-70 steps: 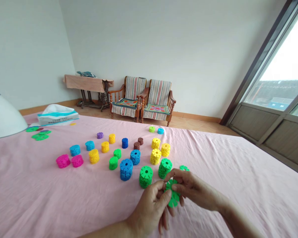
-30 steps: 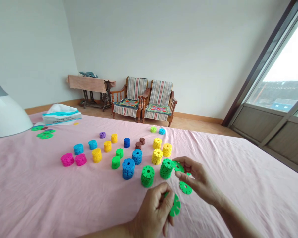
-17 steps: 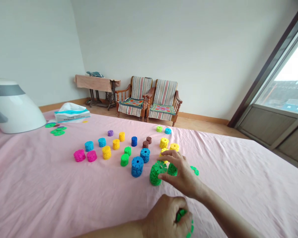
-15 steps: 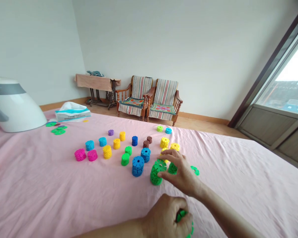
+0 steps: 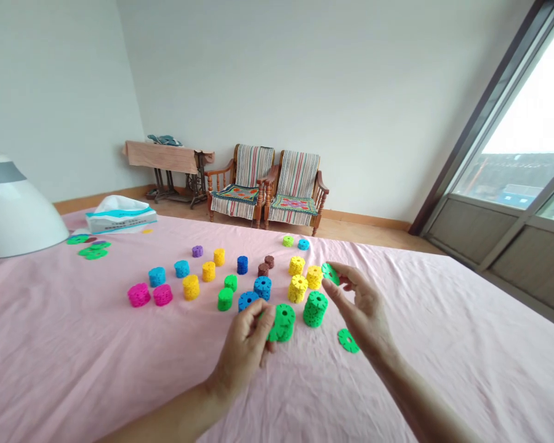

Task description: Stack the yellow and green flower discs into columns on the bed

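My left hand (image 5: 247, 338) is closed on a green notched disc (image 5: 272, 331), its edge against a short stack of green discs (image 5: 285, 315). Fingers partly hide what it grips, so I cannot tell if it is one disc or more. My right hand (image 5: 362, 304) pinches another green flower-shaped disc (image 5: 330, 274) at its rim, tilted, beside a yellow stack (image 5: 314, 277). Between the hands stands a taller green stack (image 5: 315, 309). A single green disc (image 5: 348, 340) lies flat under the right wrist. Left fingers partly cover a blue stack (image 5: 248, 301).
Several small disc stacks, among them pink (image 5: 139, 295), light blue (image 5: 157, 276) and brown (image 5: 263, 269), stand on the pink cloth (image 5: 120, 369). A white kettle (image 5: 21, 215), a tissue box (image 5: 121, 217) and loose green discs (image 5: 95, 250) are at the left.
My left hand has moved forward from the near edge to the short green stack. My right hand has left that stack, shifting right and lifting a green disc. The view has turned slightly right.
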Demonstrator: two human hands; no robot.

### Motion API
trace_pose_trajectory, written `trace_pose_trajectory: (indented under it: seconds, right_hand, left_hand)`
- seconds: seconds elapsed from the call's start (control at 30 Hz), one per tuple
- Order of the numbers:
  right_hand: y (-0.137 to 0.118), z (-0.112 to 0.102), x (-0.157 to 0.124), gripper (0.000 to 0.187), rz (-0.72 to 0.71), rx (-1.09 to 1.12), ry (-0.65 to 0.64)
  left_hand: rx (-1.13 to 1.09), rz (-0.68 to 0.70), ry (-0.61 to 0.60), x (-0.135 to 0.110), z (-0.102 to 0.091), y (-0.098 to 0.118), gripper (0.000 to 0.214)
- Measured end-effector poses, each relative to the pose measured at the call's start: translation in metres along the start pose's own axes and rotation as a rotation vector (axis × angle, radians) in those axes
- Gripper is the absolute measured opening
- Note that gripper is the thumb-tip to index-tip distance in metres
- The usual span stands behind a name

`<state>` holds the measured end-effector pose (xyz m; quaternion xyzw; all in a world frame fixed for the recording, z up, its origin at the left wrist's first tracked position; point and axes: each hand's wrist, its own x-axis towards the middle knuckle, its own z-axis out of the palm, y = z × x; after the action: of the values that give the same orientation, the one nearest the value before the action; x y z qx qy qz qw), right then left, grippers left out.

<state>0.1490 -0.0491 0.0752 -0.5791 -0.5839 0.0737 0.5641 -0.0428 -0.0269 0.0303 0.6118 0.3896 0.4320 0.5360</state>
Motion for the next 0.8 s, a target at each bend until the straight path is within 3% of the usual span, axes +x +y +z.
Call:
trace_pose_trajectory:
  seconds: [0.17,0.4,0.53,0.7,0.8]
  right_hand:
    - [-0.001,0.025,-0.018,0.032,-0.032,0.027,-0.106]
    - [0.003,0.050,-0.042,0.030,-0.128,-0.135,-0.184]
    - [0.007,0.043,-0.035,0.032,-0.205,-0.272,-0.099]
    - [0.019,0.016,-0.014,0.031,-0.112,-0.202,0.081]
    - [0.025,0.007,-0.010,0.032,-0.073,-0.204,0.126]
  left_hand:
    - [-0.061,0.007,0.157,0.008,-0.010,-0.013,0.040]
    - [-0.084,0.006,0.177,0.008,-0.011,-0.009,0.039]
    - [-0.104,0.009,0.155,0.008,-0.012,-0.008,0.038]
    - [-0.087,0.007,0.090,0.008,-0.012,-0.010,0.037]
    - [-0.053,0.023,0.027,0.007,-0.011,-0.013,0.040]
